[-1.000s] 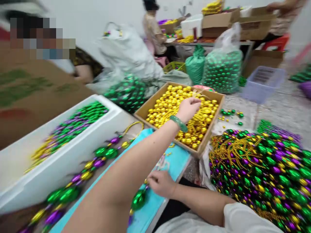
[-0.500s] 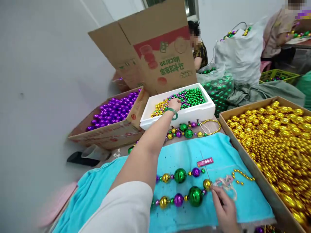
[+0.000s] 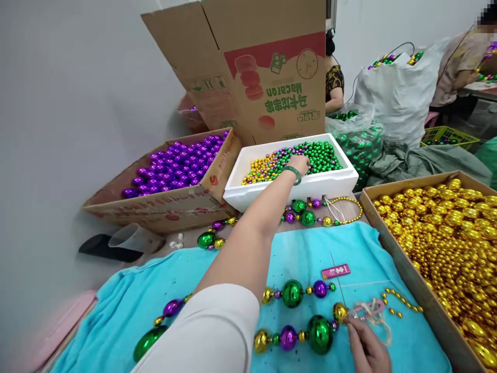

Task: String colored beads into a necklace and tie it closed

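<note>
My left hand (image 3: 298,163), with a green bangle (image 3: 292,175) at the wrist, reaches into the white foam box (image 3: 267,192) of small beads. Its fingers are curled together among the green beads (image 3: 324,155); what they hold, if anything, is hidden. At the lower right, my right hand (image 3: 367,344) pinches the end of a bead string beside a gold bead (image 3: 340,312). That string continues left with a big green bead (image 3: 320,334) and a purple bead (image 3: 288,338). Above it lies another beaded row (image 3: 292,293). A thin needle-like line rises from near the gold bead.
A carton of purple beads (image 3: 182,163) stands left, a carton of gold beads (image 3: 446,228) right. A turquoise cloth (image 3: 303,254) covers the table, bearing a small pink packet (image 3: 336,271) and a short gold bead chain (image 3: 404,299). Two people sit behind, near a white sack (image 3: 396,88).
My left hand has shifted right within the foam box, from the mixed beads toward the green ones. My right hand keeps its pinch by the gold bead. The camera view has shifted somewhat.
</note>
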### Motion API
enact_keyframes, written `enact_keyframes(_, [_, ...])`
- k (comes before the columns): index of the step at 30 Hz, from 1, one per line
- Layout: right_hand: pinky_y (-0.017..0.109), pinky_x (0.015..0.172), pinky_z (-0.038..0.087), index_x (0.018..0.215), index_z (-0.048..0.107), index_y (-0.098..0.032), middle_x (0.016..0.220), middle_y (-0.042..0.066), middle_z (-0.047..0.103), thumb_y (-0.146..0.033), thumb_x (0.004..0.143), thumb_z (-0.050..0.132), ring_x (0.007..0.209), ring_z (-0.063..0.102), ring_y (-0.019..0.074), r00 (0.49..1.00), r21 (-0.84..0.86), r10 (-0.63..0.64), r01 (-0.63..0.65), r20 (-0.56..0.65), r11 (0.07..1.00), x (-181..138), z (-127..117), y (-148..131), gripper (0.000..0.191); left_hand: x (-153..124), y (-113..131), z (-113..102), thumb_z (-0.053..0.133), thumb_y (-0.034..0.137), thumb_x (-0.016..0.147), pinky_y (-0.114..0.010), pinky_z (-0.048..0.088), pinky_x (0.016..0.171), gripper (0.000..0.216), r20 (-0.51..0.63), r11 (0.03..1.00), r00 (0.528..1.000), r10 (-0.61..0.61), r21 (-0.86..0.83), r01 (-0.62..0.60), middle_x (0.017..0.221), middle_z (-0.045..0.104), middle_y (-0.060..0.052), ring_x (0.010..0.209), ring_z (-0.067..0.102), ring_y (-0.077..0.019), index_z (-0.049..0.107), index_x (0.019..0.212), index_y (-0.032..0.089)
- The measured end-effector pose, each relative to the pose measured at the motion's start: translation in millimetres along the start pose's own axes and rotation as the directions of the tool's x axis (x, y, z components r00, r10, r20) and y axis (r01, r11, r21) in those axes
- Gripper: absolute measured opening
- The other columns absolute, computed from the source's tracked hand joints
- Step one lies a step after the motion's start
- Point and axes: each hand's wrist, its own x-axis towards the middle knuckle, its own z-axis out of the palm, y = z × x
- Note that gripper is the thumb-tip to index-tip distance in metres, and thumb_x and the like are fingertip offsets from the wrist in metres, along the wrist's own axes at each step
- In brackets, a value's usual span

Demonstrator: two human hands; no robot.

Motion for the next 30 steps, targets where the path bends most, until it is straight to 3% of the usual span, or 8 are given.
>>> enact_keyframes(3, [0.03,0.068,0.058,0.086,0.073,-0.018,0.086,0.011,0.074,-0.038,0.083,0.06,0.077,0.07,0.0247,0.992,0.013,-0.074,0.073,0.098,0.997,5.1,-6.2,-0.2,0.024,-32.3,8.0,-17.3,0.058,0.011,0.074,-0.033,0.041,0.094,0.026,-0.093,0.996,0.996,0.016,-0.087,-0.024,0.099,0.068,-0.008,0.098,0.058,-0.02,0.069,0.097,0.015])
enact_keyframes(5, [0.029,0.068,0.057,0.088,0.072,-0.016,0.085,0.011,0.073,-0.034,0.085,0.058,0.077,0.07,0.0227,0.984,0.007,-0.116,0.116,0.137,0.993,9.0,-10.5,-0.9,0.023,-73.3,10.7,-28.0,0.058,0.012,0.074,-0.029,0.046,0.082,0.026,-0.101,0.942,0.995,-0.01,-0.335,-0.025,0.084,0.066,-0.004,0.081,0.058,-0.0154,0.066,0.099,0.014])
enact_keyframes(7, [0.028,0.064,0.055,0.09,0.07,-0.016,0.08,0.009,0.072,-0.032,0.086,0.056,0.07,0.067,0.0195,0.98,0.006,-0.13,0.131,0.153,0.991,12.1,-14.3,-3.2,0.022,-127.8,10.8,-35.4,0.06,0.007,0.069,-0.025,0.047,0.07,0.025,-0.007,0.725,0.999,-0.039,-0.689,0.024,0.072,0.062,0.0,0.065,0.056,-0.0106,0.065,0.092,0.014])
enact_keyframes(9, [0.027,0.06,0.052,0.091,0.069,-0.016,0.077,0.007,0.07,-0.031,0.087,0.055,0.064,0.063,0.0165,0.976,0.005,-0.126,0.127,0.178,0.992,13.4,-17.4,-9.7,0.021,-188.2,9.6,-38.5,0.063,0.006,0.068,-0.023,0.048,0.069,0.02,0.116,0.434,0.992,-0.057,-0.892,0.129,0.08,0.064,-0.002,0.066,0.058,-0.0088,0.064,0.086,0.013])
enact_keyframes(13, [0.023,0.05,0.042,0.089,0.068,-0.017,0.065,0.001,0.061,-0.029,0.088,0.055,0.053,0.051,0.0109,0.93,0.036,-0.124,0.118,0.346,0.992,8.2,-20.5,-39.8,0.018,-290.4,7.2,-31.2,0.064,0.011,0.075,-0.022,0.051,0.071,0.012,0.301,-0.04,0.931,-0.208,-0.953,0.299,0.079,0.066,-0.003,0.074,0.065,-0.0113,0.064,0.087,0.013])
enact_keyframes(16, [0.022,0.046,0.034,0.087,0.068,-0.017,0.058,-0.002,0.051,-0.032,0.088,0.055,0.049,0.042,0.0093,0.878,0.086,-0.093,0.059,0.47,0.995,-1.8,-18.7,-65.7,0.02,-332.9,3.0,-22.3,0.059,0.013,0.081,-0.02,0.052,0.069,0.012,0.354,-0.244,0.891,-0.286,-0.925,0.289,0.082,0.067,-0.004,0.073,0.065,-0.0098,0.066,0.092,0.013])
enact_keyframes(20, [0.022,0.046,0.031,0.083,0.066,-0.016,0.055,-0.002,0.046,-0.034,0.088,0.054,0.05,0.039,0.0091,0.843,0.09,-0.055,0.007,0.536,0.996,-16.1,-10.4,-85.3,0.023,-358.8,-5.8,-20.2,0.055,0.015,0.087,-0.02,0.053,0.07,0.013,0.353,-0.382,0.878,-0.323,-0.898,0.221,0.083,0.067,-0.005,0.074,0.064,-0.009,0.067,0.091,0.012])
enact_keyframes(30, [0.023,0.049,0.032,0.082,0.066,-0.016,0.059,-0.001,0.05,-0.036,0.087,0.053,0.052,0.04,0.0097,0.796,0.027,-0.035,0.023,0.605,0.999,-31.8,0.1,-93.0,0.025,-383.9,-17.3,-29.5,0.052,0.014,0.088,-0.018,0.053,0.069,0.014,0.343,-0.467,0.857,-0.384,-0.873,0.14,0.082,0.066,-0.005,0.075,0.064,-0.0085,0.066,0.085,0.011])
